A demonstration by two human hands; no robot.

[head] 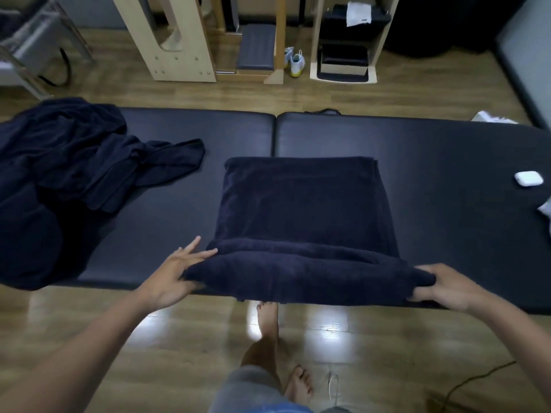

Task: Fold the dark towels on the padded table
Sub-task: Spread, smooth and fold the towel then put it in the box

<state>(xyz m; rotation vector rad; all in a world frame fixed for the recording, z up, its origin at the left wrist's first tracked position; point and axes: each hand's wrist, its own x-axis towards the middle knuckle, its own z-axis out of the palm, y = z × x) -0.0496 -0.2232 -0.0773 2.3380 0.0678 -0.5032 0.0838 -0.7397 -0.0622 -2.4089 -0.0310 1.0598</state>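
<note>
A dark navy towel [301, 210] lies flat in the middle of the black padded table [432, 144], its near end rolled over into a thick fold at the table's front edge. My left hand [176, 272] grips the left end of that fold, thumb under and fingers spread on top. The right end of the fold is pinched in my right hand [444, 287]. A heap of crumpled dark towels [65, 174] covers the table's left end.
A small white case [529, 178] rests on the table at the right, with a white scrap [545, 208] near it. Beyond the table stand wooden frames [179, 40] and a pair of shoes [295, 62]. My bare feet are on the wood floor below.
</note>
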